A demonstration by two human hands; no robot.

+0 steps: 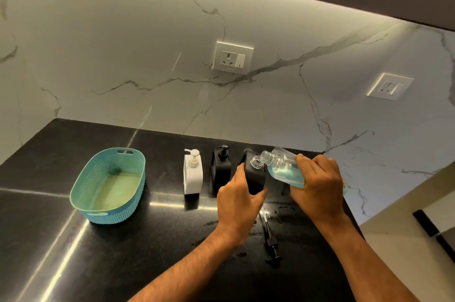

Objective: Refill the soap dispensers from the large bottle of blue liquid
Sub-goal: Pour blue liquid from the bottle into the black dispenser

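The right hand (317,185) grips the clear bottle of blue liquid (283,168), tipped with its open mouth over the uncapped black dispenser (254,173), which the left hand (237,203) clasps on the dark tabletop (160,240); its black pump (270,245) lies nearby

Basket (108,184): on the desk (49,240), far left of everything else.
Pump dispenser (193,173): right of the basket, well apart from it, upright.
Second dispenser (221,169): just right of the first, in the same row.
Open dispenser (254,176): right end of the row, just beside the second, tilted, gripped by the left hand (237,203) from the near side.
Large bottle (280,168): right of the open dispenser, tipped leftward with its mouth over it, in the right hand (317,188).
Loose pump (269,240): flat on the desk, nearer than the row, between the forearms.
Sockets (232,57): on the wall behind the desk.
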